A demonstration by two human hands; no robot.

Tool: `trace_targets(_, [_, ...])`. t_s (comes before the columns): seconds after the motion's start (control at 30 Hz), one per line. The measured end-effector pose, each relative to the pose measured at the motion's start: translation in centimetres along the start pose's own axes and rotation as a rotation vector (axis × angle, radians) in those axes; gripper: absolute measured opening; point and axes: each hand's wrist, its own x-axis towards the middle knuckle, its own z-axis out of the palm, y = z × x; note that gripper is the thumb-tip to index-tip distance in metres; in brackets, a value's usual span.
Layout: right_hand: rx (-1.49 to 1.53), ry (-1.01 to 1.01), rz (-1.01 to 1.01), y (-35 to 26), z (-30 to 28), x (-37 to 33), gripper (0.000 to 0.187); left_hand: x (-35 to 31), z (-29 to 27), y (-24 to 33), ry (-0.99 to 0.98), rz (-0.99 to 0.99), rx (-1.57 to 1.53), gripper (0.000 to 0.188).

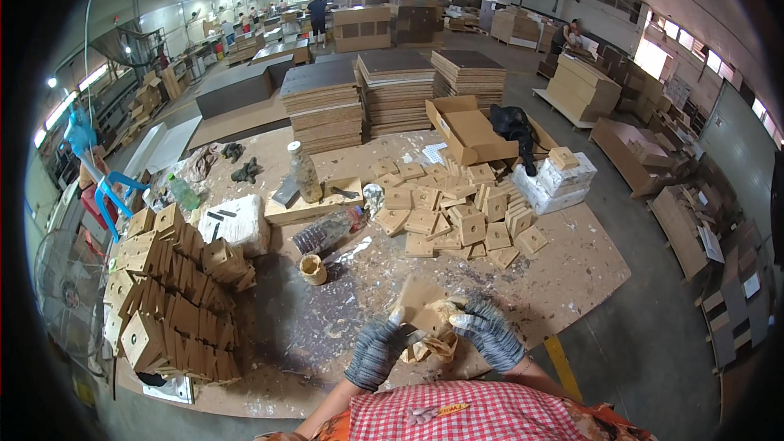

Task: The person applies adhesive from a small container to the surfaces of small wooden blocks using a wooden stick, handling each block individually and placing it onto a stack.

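Note:
Close in front of me, a small tan wooden square (422, 300) is tilted up between my two gloved hands. My left hand (377, 349), in a grey knit glove with pale fingertips, grips its lower left side. My right hand (488, 331), gloved alike, is closed at the square's right edge, by a pale yellowish crumpled bit (446, 310) that I cannot identify. Just below hangs a crumpled tan strip (433, 348), perhaps paper or tape. An open round pot (313, 269) with tan stuff on its rim stands beyond my left hand.
Stacked angled wooden blocks (167, 294) rise on the left. Loose square blocks with holes (457, 212) are heaped ahead. Bottles (304, 171), a white pack (234, 224) and an open carton (465, 131) share the stained table (563, 278). Board stacks (396, 98) stand behind.

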Motion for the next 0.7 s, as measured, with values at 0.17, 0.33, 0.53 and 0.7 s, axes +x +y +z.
trace_targets(0.17, [0.227, -0.003, 0.075, 0.3, 0.1, 0.1, 0.03, -0.8, 0.8, 0.5, -0.048, -0.004, 0.168, 0.038])
trace_targets(0.33, [0.13, -0.01, -0.045, 0.1, -0.6, 0.3, 0.031, -1.0, 0.8, 2.0, -0.111, -0.013, 0.648, 0.038])
trace_targets(0.53, [0.133, -0.015, -0.065, 0.1, -0.7, 0.1, 0.034, -1.3, 1.1, 2.2, -0.159, -0.023, 0.888, 0.036])
trace_targets(0.7, [0.123, 0.012, -0.048, 0.4, -0.6, -0.6, 0.033, -2.1, 1.0, 2.8, -0.206, -0.048, 0.959, 0.038])
